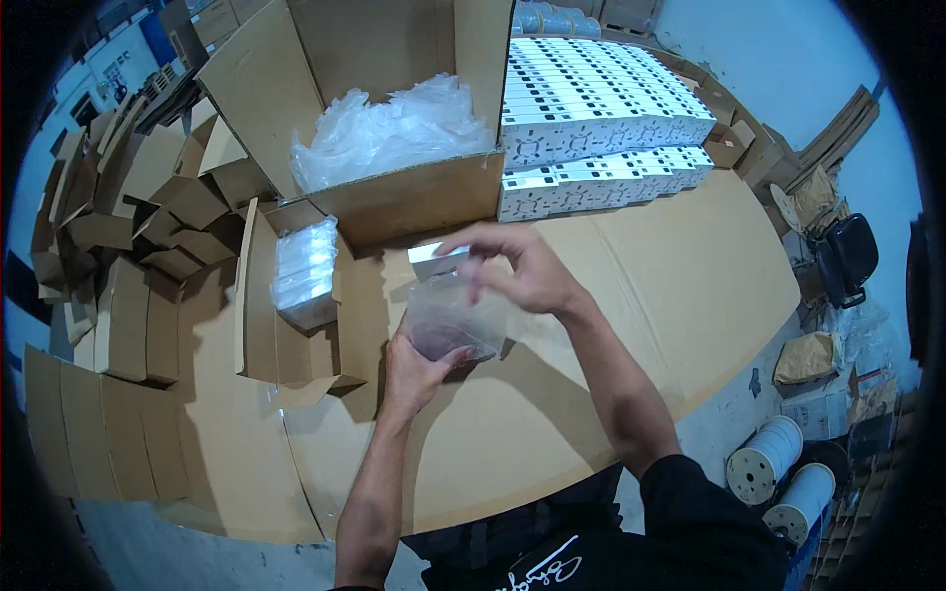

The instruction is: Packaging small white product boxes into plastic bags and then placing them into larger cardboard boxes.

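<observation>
My left hand (418, 368) is closed around the lower left side of a clear plastic bag (455, 317), thumb in front. At the bag's upper edge is a small white box (430, 260). My right hand (527, 268) reaches over the box's right end, its fingers curled there and partly blurred. I cannot tell how far the box reaches into the bag. Left of my hands, an open carton (258, 330) holds several white boxes in clear bags (306, 268), standing in a row.
Behind my hands, a large open carton (424, 192) is filled with clear plastic bags (394, 128). Stacked white boxes (601, 123) stand at the back right on the cardboard-covered table (680, 286). Empty cartons (138, 315) crowd the left. Cable spools (764, 458) stand at the lower right.
</observation>
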Motion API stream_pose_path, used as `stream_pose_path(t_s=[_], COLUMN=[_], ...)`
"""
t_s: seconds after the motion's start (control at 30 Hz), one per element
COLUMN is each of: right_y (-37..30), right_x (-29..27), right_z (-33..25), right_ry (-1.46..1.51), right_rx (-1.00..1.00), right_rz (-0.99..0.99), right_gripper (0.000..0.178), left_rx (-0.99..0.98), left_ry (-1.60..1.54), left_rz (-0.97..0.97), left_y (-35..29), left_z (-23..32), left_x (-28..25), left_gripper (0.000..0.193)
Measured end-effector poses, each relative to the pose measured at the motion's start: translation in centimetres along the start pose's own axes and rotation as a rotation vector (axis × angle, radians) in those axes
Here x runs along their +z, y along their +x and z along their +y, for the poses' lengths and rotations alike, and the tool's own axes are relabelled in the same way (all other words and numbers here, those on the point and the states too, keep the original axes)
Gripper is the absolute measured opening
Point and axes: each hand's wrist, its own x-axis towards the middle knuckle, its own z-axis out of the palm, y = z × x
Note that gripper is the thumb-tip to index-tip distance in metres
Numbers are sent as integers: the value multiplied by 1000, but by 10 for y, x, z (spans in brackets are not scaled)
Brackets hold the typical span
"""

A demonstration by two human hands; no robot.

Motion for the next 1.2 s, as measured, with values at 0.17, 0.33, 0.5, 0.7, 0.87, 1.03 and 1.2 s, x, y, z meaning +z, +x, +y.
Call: stream_pose_path(t_s=[0.17, 0.33, 0.5, 0.7, 0.87, 1.03, 1.2], right_y=[5, -2, -3, -3, -4, -5, -1], right_x=[-8, 7, 10, 9, 5, 3, 14], right_z=[70, 102, 102, 107, 89, 83, 82], right_ry=[764, 421, 401, 291, 326, 445, 645], right_rx=[-196, -64, 33, 55, 19, -187, -164], right_rz=[341, 544, 255, 303, 416, 569, 598], right_gripper=[26, 35, 46, 45, 41, 35, 35], left_rx=[13, -100, -140, -78, -150, -143, -77], left_ry=[-72, -156, -247, -172, -244, -197, -122], left_rz=[25, 11, 33, 1, -94, -122, -109], left_y=[1, 3, 4, 8, 5, 8, 8], left_z=[-16, 3, 3, -6, 8, 4, -2], left_x=[-1, -1, -9, -12, -16, -17, -19], left_gripper=[57, 53, 54, 58, 60, 61, 60])
